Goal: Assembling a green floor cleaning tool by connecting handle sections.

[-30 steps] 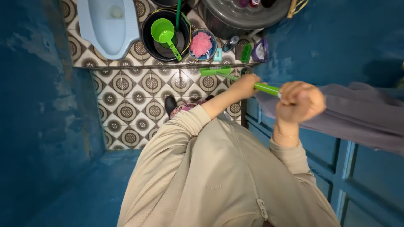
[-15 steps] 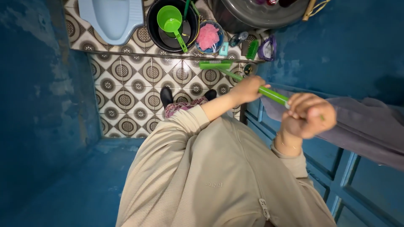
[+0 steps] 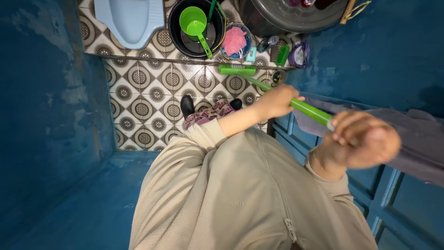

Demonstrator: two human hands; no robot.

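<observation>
Both hands, left hand point(image 3: 276, 101) and right hand point(image 3: 360, 141), fingers wrapping green broom point(image 3: 277, 92) handle tight, angling head w/ bristles onto far tile floor point(image 3: 143, 109) for reach.

A black bucket point(image 3: 185, 34) with green ladle point(image 3: 193, 21) stands beside the blue squat toilet point(image 3: 132, 21).
</observation>
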